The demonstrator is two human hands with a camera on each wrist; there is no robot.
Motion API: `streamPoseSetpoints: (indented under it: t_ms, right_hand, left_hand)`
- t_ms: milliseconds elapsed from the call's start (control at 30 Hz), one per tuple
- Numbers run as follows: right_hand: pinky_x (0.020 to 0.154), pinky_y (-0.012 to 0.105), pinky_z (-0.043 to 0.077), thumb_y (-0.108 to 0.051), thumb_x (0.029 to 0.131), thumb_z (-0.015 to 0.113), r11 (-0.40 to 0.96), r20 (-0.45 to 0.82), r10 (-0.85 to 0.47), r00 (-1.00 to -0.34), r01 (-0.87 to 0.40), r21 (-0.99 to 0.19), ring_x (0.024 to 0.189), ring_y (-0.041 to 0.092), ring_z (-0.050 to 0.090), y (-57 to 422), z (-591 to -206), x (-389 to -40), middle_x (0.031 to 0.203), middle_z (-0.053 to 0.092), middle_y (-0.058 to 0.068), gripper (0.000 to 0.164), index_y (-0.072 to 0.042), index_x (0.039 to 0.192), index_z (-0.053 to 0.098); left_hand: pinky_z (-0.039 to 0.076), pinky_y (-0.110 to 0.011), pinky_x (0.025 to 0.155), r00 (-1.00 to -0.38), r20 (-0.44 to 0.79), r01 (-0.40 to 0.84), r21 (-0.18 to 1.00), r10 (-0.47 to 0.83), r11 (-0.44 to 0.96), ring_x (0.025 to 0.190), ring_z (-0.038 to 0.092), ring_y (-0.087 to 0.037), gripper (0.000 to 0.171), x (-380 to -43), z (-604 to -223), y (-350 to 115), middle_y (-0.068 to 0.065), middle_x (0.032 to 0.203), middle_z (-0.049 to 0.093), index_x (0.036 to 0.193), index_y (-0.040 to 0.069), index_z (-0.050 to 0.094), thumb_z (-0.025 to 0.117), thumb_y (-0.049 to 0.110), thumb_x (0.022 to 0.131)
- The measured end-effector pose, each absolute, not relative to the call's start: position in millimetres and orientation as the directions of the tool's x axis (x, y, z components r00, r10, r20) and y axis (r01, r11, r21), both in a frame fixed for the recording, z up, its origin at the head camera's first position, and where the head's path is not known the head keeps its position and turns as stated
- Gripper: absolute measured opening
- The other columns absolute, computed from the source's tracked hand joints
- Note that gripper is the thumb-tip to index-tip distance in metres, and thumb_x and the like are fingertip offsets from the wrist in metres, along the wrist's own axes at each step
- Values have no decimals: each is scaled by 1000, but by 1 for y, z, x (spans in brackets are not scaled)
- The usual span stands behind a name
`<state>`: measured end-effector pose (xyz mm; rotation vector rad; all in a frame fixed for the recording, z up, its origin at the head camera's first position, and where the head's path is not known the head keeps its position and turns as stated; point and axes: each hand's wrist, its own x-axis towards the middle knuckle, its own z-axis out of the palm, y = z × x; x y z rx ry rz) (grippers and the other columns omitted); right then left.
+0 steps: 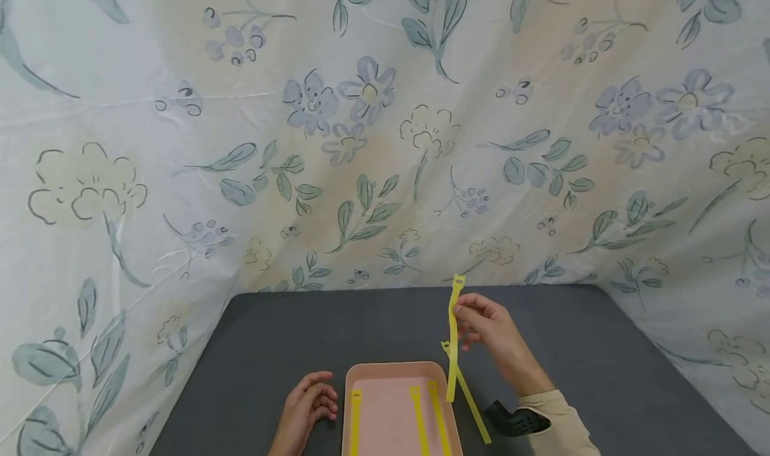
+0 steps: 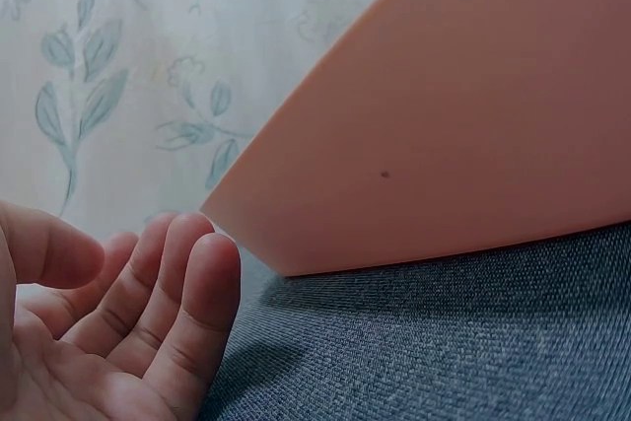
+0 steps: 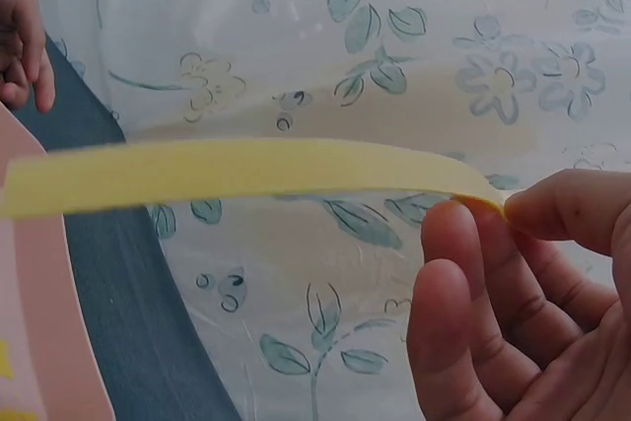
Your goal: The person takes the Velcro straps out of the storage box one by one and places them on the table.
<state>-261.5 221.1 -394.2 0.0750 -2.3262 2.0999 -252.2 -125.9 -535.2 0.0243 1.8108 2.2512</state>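
Nearest us, cut off by the bottom of the head view, is a pink, round-cornered tray [image 1: 388, 419] bearing 3 flat yellow straps [image 1: 355, 422], 1 near its left side and 2 near its right. We see it resting on a dark grey table [image 1: 289, 329], round which hangs white fabric [image 1: 373, 235] printed with green leaves and bluish flowers.

From the left wrist we learn what the head view hides: the table has a woven texture, and the tray's outer wall carries a small dark speck [image 2: 385, 175]. There the left hand [image 1: 305, 409] lies just beside the tray, its fingers loosely bent and holding nothing. From the right wrist we see that the right hand [image 1: 493, 325] pinches a long yellow strap [image 1: 453, 349] near its end between thumb and index finger, the strip bowing slightly.

Held above the table, that strap crosses our sight of the tray's far right corner and of another yellow strap [image 1: 473, 402] lying right of the tray. Near this loose strap are a black perforated wrist device [image 1: 517, 420] and a beige sleeve [image 1: 562, 426].
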Motion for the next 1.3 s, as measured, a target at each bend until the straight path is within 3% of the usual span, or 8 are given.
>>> streamPoseSetpoints:
  t_ms: [233,467,600,1300]
  right_hand:
    - [60,36,56,-39,89,66,134,24,40,-999,-19,-991,74,18,60,236,-397,-264,88,63,2,42,-5,112,56]
    - [61,37,56,-41,89,65,154,23,30,-999,-18,-988,76,16,60,253,-400,-263,93,64,8,47,-4,116,57]
    - [62,38,55,-40,90,65,184,14,30,-999,-8,-983,78,16,60,260,-399,-263,91,64,4,50,-1,120,56]
    - [64,38,55,-41,89,65,265,-144,84,-986,161,-951,80,17,57,294,-435,-271,91,62,0,49,-5,122,58]
  left_hand:
    - [56,-33,70,-966,-144,-188,962,215,-199,73,60,-16,38,-252,-535,-127,-4,88,60,132,-4,41,40,20,103]
    - [56,-33,70,-968,-145,-188,960,206,-206,73,60,-17,38,-252,-535,-126,-5,88,60,131,-3,42,41,22,102]
    - [56,-33,70,-969,-141,-183,961,204,-209,73,60,-17,38,-251,-536,-126,-5,88,60,131,-4,42,41,22,102]
    - [56,-32,69,-967,-139,-181,964,212,-197,73,59,-16,39,-250,-537,-128,-5,88,59,132,-5,41,41,22,103]
